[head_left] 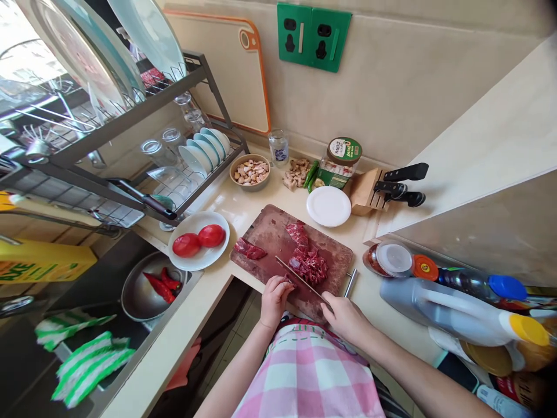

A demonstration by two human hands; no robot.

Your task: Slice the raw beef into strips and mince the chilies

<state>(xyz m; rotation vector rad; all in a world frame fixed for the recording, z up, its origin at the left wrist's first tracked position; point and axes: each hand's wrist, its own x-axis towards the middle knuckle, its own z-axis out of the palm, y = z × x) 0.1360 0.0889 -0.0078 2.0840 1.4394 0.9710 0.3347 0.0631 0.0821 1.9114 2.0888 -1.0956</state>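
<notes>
My right hand (343, 313) grips the handle of a kitchen knife (302, 279), whose blade lies slantwise over a brown cutting board (270, 229). Close to the blade, the curled fingers of my left hand (275, 296) press on a small piece of raw meat, mostly hidden beneath them. Just beyond the knife sits a heap of cut raw red meat (311, 267), with a longer strip (297, 235) touching its far side. A separate chunk of meat (249, 249) rests at the board's left edge.
A plate (200, 264) with two peeled tomatoes (199, 241) stands left of the board. Behind it are a bowl of garlic (250, 187), ginger (296, 174), a white plate (328, 206) and a knife block (365, 191). Bottles (452, 307) line the right; a dish rack (204, 174) and sink lie left.
</notes>
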